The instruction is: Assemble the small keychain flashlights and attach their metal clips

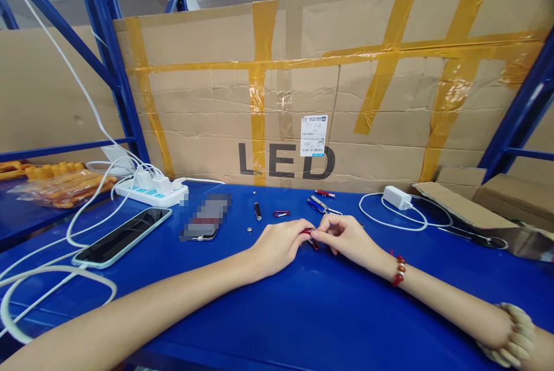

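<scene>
My left hand [280,243] and my right hand [348,237] meet over the blue tabletop, fingertips almost touching. Between them is a small shiny red piece [307,231], pinched from both sides; fingers hide most of it, so its kind is unclear. Just under the fingertips another red part [313,244] shows, and I cannot tell whether it is joined to the held piece. Beyond my left hand lie a red carabiner [281,213], a short black cylinder [258,211] and a small round silver piece [249,229]. Behind my right hand are blue-and-silver metal items [320,205] and a slim red item [324,193].
At left, a phone [125,237], a partly blurred phone [206,218] and a white power strip [149,189] with looping cables. A white charger [397,198] and an open cardboard box [497,203] stand right. A large taped carton [208,111] walls the back.
</scene>
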A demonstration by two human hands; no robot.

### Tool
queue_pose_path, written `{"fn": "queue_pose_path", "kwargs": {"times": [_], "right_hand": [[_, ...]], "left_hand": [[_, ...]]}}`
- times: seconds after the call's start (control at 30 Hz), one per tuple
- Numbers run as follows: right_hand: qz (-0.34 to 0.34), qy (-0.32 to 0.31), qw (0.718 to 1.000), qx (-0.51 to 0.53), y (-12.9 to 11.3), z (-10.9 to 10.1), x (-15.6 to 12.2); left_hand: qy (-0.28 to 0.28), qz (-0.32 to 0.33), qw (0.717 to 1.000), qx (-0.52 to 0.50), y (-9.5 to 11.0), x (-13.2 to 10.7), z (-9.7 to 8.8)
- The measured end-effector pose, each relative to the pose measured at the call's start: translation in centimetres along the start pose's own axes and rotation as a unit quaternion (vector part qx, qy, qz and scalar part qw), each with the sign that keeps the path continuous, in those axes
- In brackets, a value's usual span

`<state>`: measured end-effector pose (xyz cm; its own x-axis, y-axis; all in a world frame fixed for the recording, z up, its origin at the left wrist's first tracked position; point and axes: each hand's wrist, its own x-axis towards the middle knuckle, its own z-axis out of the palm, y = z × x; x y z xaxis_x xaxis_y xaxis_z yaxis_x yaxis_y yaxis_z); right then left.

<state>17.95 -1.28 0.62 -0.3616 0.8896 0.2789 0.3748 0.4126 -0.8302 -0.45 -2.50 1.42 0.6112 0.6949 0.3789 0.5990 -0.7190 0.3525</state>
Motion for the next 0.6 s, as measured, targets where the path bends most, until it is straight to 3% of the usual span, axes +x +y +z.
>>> {"fn": "queue_pose_path", "kwargs": {"times": [0.2, 0.4, 0.6], "right_hand": [[-0.107, 0.076, 0.99, -0.043, 0.3, -0.2, 0.1], [-0.237, 0.066, 0.958, -0.145, 0.5, -0.8, 0.1], [-0.287, 0.054, 0.929, -0.227, 0.6, -1.0, -0.4]], "left_hand": [[0.027, -0.015, 0.999, 0.014, 0.0, 0.0, 0.1], [-0.001, -0.014, 1.0, 0.011, -0.3, 0.1, 0.1], [-0.047, -0.01, 0.999, -0.004, -0.4, -0.1, -0.1]]}}
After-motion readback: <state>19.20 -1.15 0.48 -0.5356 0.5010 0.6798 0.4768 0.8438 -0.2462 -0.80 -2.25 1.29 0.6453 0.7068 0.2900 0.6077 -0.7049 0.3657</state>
